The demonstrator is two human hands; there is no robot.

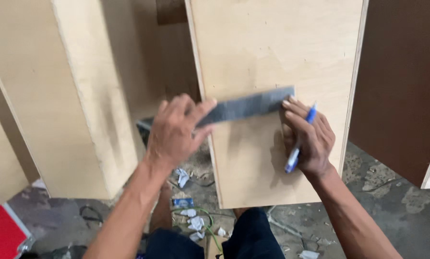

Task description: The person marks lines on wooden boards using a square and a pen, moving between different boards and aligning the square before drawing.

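A pale plywood panel stands upright in front of me. My left hand presses a flat grey metal square ruler across the panel's left edge, thumb on the blade. My right hand holds a blue and white pen, with the fingertips touching the ruler's right end on the panel face.
A second plywood piece stands at the left. A dark brown board rises at the right. Crumpled white paper scraps and a green cord lie on the stained concrete floor. A red object sits bottom left.
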